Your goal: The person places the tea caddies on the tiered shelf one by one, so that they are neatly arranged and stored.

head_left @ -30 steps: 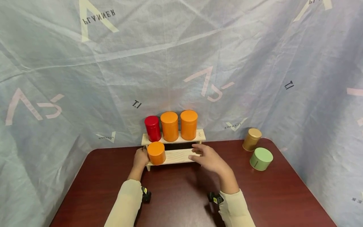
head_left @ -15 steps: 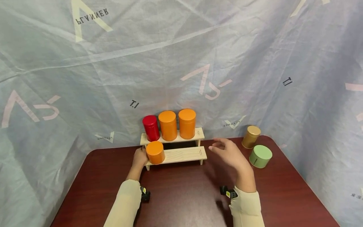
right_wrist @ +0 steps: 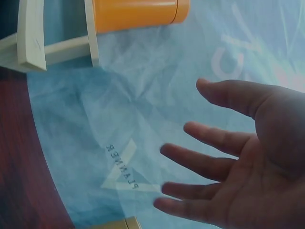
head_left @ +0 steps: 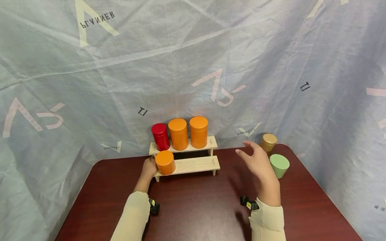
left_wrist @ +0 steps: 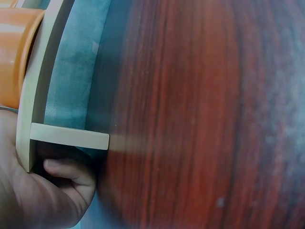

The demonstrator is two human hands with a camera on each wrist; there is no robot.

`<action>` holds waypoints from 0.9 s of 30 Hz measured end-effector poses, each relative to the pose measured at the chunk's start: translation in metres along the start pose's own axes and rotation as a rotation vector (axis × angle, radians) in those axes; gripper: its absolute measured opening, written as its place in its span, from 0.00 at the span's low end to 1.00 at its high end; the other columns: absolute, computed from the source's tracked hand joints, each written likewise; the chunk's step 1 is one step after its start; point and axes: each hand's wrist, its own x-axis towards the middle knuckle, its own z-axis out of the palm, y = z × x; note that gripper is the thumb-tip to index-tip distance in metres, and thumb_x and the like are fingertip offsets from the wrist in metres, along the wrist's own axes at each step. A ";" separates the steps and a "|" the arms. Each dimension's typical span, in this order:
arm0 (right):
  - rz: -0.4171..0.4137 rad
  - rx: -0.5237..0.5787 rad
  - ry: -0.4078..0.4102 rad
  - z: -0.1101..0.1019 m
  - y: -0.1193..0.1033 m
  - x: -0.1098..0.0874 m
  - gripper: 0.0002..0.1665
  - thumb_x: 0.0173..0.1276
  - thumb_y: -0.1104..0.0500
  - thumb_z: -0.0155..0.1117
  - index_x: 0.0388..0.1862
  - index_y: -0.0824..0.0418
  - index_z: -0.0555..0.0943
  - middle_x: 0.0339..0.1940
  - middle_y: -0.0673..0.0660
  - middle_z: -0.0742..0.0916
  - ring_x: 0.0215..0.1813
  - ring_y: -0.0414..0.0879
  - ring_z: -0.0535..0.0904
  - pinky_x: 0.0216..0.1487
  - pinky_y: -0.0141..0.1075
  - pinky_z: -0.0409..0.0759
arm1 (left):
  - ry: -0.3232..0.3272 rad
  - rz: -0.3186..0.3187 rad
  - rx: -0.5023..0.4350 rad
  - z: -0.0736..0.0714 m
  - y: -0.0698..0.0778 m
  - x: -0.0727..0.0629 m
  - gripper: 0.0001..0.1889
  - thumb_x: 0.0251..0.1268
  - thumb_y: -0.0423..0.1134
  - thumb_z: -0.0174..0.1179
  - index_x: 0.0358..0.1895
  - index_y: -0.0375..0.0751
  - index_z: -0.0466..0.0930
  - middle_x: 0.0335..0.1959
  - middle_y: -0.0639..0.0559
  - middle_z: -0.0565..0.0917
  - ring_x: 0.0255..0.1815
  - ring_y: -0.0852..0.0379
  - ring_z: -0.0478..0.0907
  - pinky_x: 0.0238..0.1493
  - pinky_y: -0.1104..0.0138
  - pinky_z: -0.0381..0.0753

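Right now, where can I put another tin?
The lower shelf is bare right of the short orange tin, and so is the table in front, between the sleeves. Crowded: the upper shelf, with red tin and tall orange tins; the table's far right corner, with gold tin, green tin, right hand nearby.

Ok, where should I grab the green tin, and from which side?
Probably around the side wall of the green tin, the right hand coming from above and the near side: the tin stands upright, squat and round, with the gold tin behind it.
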 end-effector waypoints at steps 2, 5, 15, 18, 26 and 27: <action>0.000 -0.011 0.031 -0.002 0.001 0.000 0.41 0.79 0.42 0.63 0.81 0.62 0.68 0.81 0.69 0.71 0.83 0.69 0.62 0.77 0.68 0.64 | 0.000 -0.003 0.003 0.000 -0.001 0.001 0.34 0.88 0.44 0.27 0.58 0.16 0.79 0.59 0.20 0.81 0.59 0.30 0.79 0.67 0.40 0.76; -0.016 -0.044 0.090 -0.005 0.005 0.001 0.39 0.77 0.47 0.66 0.79 0.65 0.69 0.80 0.72 0.71 0.83 0.70 0.59 0.80 0.68 0.57 | -0.002 -0.013 0.001 0.000 -0.001 0.001 0.34 0.88 0.44 0.27 0.57 0.17 0.80 0.58 0.20 0.81 0.57 0.31 0.79 0.66 0.41 0.77; 0.011 -0.128 0.170 -0.016 0.026 0.000 0.42 0.72 0.51 0.71 0.77 0.70 0.68 0.78 0.76 0.70 0.84 0.73 0.53 0.86 0.64 0.32 | -0.007 -0.019 0.003 -0.001 -0.001 0.002 0.34 0.88 0.45 0.26 0.52 0.20 0.81 0.45 0.25 0.83 0.43 0.38 0.79 0.57 0.45 0.79; 0.055 -0.118 0.167 -0.020 0.031 -0.002 0.45 0.72 0.50 0.71 0.79 0.69 0.66 0.80 0.77 0.67 0.85 0.75 0.48 0.85 0.68 0.33 | -0.013 -0.019 -0.002 -0.001 -0.001 0.002 0.35 0.88 0.45 0.25 0.56 0.18 0.80 0.54 0.21 0.83 0.50 0.35 0.80 0.63 0.43 0.78; 0.203 -0.097 0.149 -0.029 0.042 -0.005 0.53 0.70 0.44 0.72 0.85 0.63 0.60 0.85 0.77 0.56 0.86 0.78 0.29 0.73 0.84 0.41 | -0.012 -0.027 -0.004 -0.001 0.000 0.001 0.36 0.88 0.45 0.25 0.58 0.18 0.80 0.60 0.20 0.81 0.59 0.32 0.79 0.68 0.41 0.76; 0.210 -0.089 0.151 -0.030 0.044 -0.005 0.54 0.70 0.44 0.73 0.85 0.63 0.59 0.85 0.77 0.55 0.86 0.77 0.27 0.73 0.84 0.40 | -0.010 -0.025 -0.002 0.000 0.000 0.001 0.35 0.88 0.45 0.25 0.57 0.17 0.80 0.60 0.20 0.81 0.58 0.32 0.80 0.68 0.41 0.76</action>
